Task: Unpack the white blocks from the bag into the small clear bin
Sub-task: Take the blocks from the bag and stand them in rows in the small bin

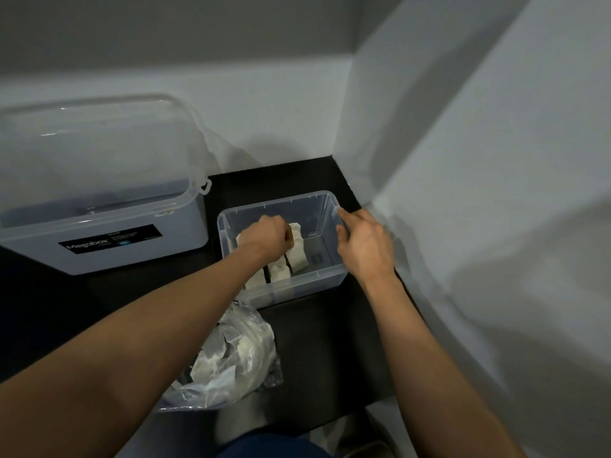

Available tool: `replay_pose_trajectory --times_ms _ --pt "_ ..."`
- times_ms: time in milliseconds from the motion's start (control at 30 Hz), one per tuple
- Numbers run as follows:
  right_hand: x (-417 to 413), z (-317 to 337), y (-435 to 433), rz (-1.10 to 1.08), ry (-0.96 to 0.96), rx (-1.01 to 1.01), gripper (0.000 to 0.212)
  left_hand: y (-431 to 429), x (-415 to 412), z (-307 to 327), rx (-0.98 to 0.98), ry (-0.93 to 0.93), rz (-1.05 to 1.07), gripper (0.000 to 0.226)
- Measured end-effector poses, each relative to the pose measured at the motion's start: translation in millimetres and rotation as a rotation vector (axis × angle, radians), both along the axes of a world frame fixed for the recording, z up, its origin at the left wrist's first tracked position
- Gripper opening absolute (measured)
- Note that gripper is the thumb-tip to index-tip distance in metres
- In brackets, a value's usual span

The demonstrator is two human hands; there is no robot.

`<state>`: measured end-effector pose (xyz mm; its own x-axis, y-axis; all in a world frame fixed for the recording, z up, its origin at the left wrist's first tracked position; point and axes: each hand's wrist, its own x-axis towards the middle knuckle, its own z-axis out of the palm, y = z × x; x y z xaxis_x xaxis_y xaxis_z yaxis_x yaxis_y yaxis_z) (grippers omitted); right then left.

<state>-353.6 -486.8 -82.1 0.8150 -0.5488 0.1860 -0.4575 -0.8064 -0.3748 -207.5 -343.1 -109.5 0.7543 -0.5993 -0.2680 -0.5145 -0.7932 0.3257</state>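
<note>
Far left: large lidded box, translucent, lid propped open, dark label on the front; it sits on the black tabletop well clear of the work, and seems to have no part in this step. Low centre-left: bag, clear plastic, crumpled, lying just in front of the small clear bin with its mouth toward the person, probably so the reach from bag to bin stays short; pale pieces show through the film, so more stock is left to move. Left hand is down inside the bin on its left half, knuckles up, fingers curled under onto the white blocks; whether it pinches a block or has let go and is only nudging it into line, cannot tell, since the fingertips are hidden under the hand. The blocks in the bin stand packed side by side in a row running front to back, touching each other, likely to save floor space; the right half of the bin floor is bare. Right hand grasps the bin's right wall at the rim, thumb on the inner side, fingers along the top and outside; judged to be steadying the light bin so it does not slide toward the wall while the other hand presses in. Task judged partway; bag not yet emptied.
</note>
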Motion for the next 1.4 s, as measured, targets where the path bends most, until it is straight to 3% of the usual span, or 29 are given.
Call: replay_pose_trajectory --times_ms 200,433,567,733,867,933,1000,1067,1133,1233,1400 --pt "-0.7 2.2 2.4 0.007 0.002 -0.016 0.040 9.7 -2.6 7.3 -0.090 -0.043 -0.028 0.023" --pt "-0.9 9.9 3.6 0.033 0.053 -0.026 0.041 71.4 -27.5 66.4 -0.487 -0.096 -0.018 0.020" --pt "-6.9 25.9 9.0 0.016 0.090 -0.023 0.042 141.0 -43.1 87.2 -0.579 -0.169 -0.005 0.020" --pt "-34.8 45.6 74.7 0.011 -0.201 0.075 0.041 227.0 -56.0 74.4 -0.541 -0.206 0.078 0.022" --pt "-65.1 48.0 164.2 0.148 -0.358 0.255 0.026 266.5 -83.2 47.8 -0.461 -0.222 -0.109 0.023" --pt "-74.5 33.9 201.7 0.250 -0.307 0.322 0.019 274.3 -96.9 32.0 -0.425 -0.240 -0.234 0.020" --pt "-78.0 13.2 226.6 0.328 -0.111 0.329 0.016 274.2 -106.1 16.3 -0.325 -0.221 -0.362 0.021" --pt "-78.1 -8.7 239.4 0.320 0.207 0.202 0.018 269.6 -107.9 2.7 -0.141 -0.159 -0.428 0.025" --pt "-78.8 -20.5 243.8 0.246 0.381 0.077 0.023 264.5 -102.9 -8.8 0.036 -0.120 -0.427 0.021" --pt "-78.1 -26.6 244.4 0.147 0.425 0.029 0.027 256.6 -94.4 -19.2 0.123 -0.117 -0.386 0.017" --pt "-67.1 -23.1 243.6 0.041 0.492 0.017 0.026 242.5 -90.8 -14.8 0.094 -0.228 -0.401 0.025"
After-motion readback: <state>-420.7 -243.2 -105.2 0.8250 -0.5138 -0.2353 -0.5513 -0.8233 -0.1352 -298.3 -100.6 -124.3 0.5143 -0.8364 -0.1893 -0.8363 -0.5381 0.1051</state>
